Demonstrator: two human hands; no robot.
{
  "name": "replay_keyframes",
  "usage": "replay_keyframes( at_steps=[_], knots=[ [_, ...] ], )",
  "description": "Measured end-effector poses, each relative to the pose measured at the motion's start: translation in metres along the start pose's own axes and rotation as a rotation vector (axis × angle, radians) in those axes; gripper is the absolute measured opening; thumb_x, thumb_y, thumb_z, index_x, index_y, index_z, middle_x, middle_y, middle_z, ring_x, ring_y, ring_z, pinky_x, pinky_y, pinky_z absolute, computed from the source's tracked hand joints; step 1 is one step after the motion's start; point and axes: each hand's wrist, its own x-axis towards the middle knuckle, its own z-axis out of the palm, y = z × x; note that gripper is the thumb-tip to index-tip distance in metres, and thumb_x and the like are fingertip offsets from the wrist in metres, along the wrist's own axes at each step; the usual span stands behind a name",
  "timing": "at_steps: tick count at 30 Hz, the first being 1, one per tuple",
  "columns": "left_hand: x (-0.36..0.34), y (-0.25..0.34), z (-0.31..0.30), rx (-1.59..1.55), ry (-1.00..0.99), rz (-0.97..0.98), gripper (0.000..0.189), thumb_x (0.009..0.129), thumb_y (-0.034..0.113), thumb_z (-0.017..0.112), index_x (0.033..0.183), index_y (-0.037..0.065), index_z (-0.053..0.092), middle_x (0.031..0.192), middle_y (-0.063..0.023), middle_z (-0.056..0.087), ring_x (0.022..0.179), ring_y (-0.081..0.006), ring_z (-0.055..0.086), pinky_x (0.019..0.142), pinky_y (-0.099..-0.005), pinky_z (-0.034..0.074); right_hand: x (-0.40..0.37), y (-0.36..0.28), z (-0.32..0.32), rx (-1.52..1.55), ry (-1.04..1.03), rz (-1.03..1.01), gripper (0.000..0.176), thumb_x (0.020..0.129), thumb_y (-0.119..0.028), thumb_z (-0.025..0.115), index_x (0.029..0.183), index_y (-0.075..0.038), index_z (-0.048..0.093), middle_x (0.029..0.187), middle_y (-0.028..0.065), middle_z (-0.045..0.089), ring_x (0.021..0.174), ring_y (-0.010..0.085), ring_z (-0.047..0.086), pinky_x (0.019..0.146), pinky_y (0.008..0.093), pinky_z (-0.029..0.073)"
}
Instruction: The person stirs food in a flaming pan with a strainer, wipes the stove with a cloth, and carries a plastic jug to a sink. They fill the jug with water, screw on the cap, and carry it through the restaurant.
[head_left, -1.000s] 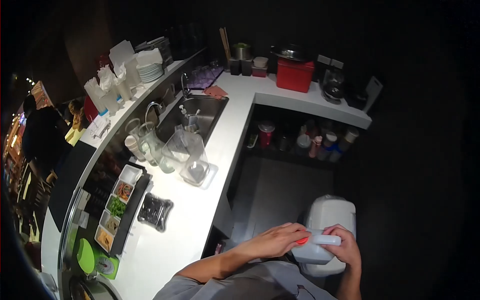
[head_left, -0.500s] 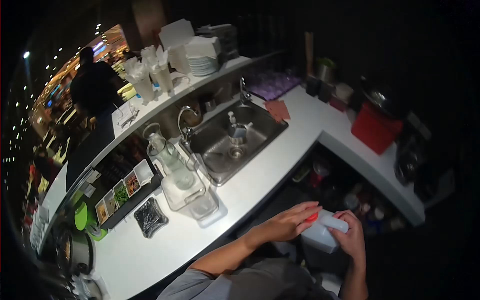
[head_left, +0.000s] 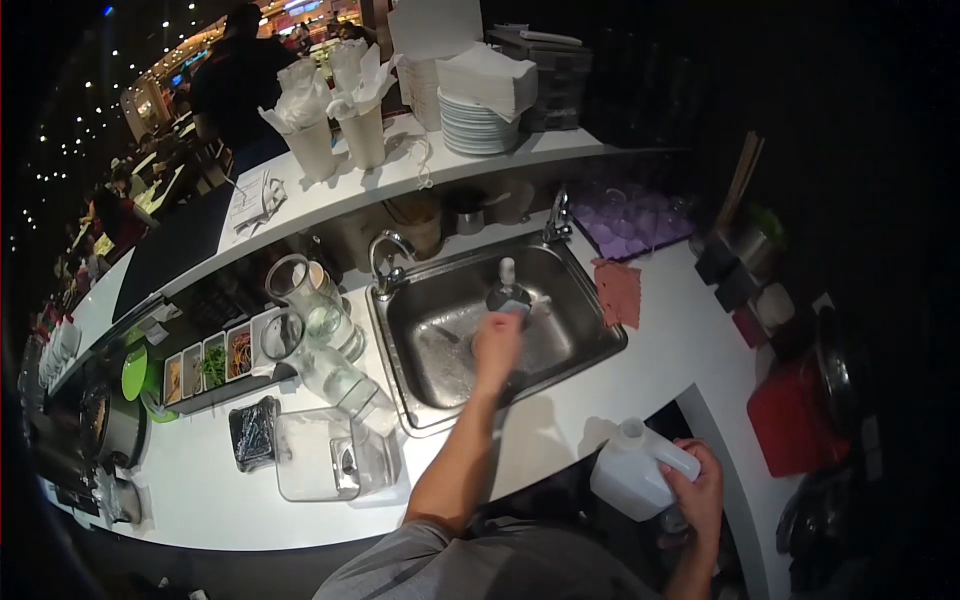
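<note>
By its handle, my right hand (head_left: 698, 490) grips a white plastic jug (head_left: 632, 482) just past the counter's front edge. The jug's mouth is uncapped and points up, slightly tilted. My left hand (head_left: 497, 350) is over the steel sink (head_left: 415, 350), closed and a little blurred; what its fingers hold is hidden. Just beyond it in the sink stands a pump bottle with a white top (head_left: 507, 270), partly covered by the hand. A bluish piece (head_left: 515, 307) shows beside the knuckles.
Left of the sink are glass carafes (head_left: 330, 330), a clear plastic tub (head_left: 300, 465) and a tray of garnishes (head_left: 213, 365). A pink cloth (head_left: 618, 293) lies right of it. Two taps, including one curved tap (head_left: 388, 255), rise behind. A red box (head_left: 795, 415) sits far right.
My left hand has left the jug and reached forward into the sink. The red cap is off the jug's mouth. My right hand still holds the jug. The view has turned.
</note>
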Motion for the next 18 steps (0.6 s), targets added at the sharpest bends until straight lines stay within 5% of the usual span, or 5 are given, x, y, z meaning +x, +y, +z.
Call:
replay_keyframes(
  at_steps=[1, 4, 7, 16, 18],
  knots=[
    [0.018, -0.014, -0.012, 0.047, 0.258, 0.216, 0.026, 0.092, 0.030, 0.059, 0.096, 0.004, 0.061, 0.073, -0.0070, 0.064, 0.068, -0.0223, 0.061, 0.066, -0.0360, 0.049, 0.009, 0.005, -0.005, 0.019, 0.001, 0.044, 0.017, 0.074, -0.004, 0.071, 0.080, 0.003, 0.057, 0.096, 0.0104, 0.060, 0.088, 0.0186, 0.057, 0.080, 0.0298, 0.045],
    [0.088, -0.039, -0.074, 0.336, 0.674, 0.308, 0.038, 0.088, 0.019, 0.054, 0.122, 0.002, 0.058, 0.103, -0.0255, 0.066, 0.092, -0.0404, 0.064, 0.083, -0.0441, 0.049, 0.046, 0.020, -0.021, 0.021, -0.033, 0.027, 0.014, 0.074, 0.000, 0.070, 0.082, 0.002, 0.058, 0.098, 0.0092, 0.060, 0.092, 0.0179, 0.057, 0.085, 0.0304, 0.045],
    [0.139, -0.044, -0.110, 0.444, 0.876, 0.405, 0.043, 0.090, 0.018, 0.049, 0.130, 0.002, 0.054, 0.105, -0.0296, 0.064, 0.098, -0.0455, 0.061, 0.087, -0.0468, 0.046, 0.082, 0.039, -0.035, 0.128, -0.088, 0.092, 0.013, 0.075, 0.003, 0.068, 0.083, 0.001, 0.059, 0.101, 0.0080, 0.059, 0.098, 0.0179, 0.056, 0.089, 0.0308, 0.043],
    [0.132, -0.043, -0.130, 0.472, 0.441, 0.121, 0.037, 0.094, 0.022, 0.040, 0.118, 0.004, 0.062, 0.105, -0.0293, 0.064, 0.103, -0.0458, 0.059, 0.088, -0.0478, 0.045, 0.228, 0.054, -0.024, 0.141, -0.358, -0.131, 0.015, 0.073, 0.001, 0.070, 0.081, -0.001, 0.057, 0.100, 0.0084, 0.058, 0.104, 0.0214, 0.056, 0.093, 0.0334, 0.041],
    [0.126, -0.079, -0.129, 0.627, 0.314, 0.075, 0.041, 0.093, 0.026, 0.042, 0.128, 0.017, 0.061, 0.110, -0.0245, 0.065, 0.106, -0.0424, 0.060, 0.093, -0.0460, 0.047, 0.253, 0.050, -0.006, 0.220, -0.393, -0.171, 0.015, 0.074, 0.000, 0.070, 0.083, 0.000, 0.058, 0.101, 0.0080, 0.058, 0.106, 0.0210, 0.055, 0.094, 0.0335, 0.041]
  ],
)
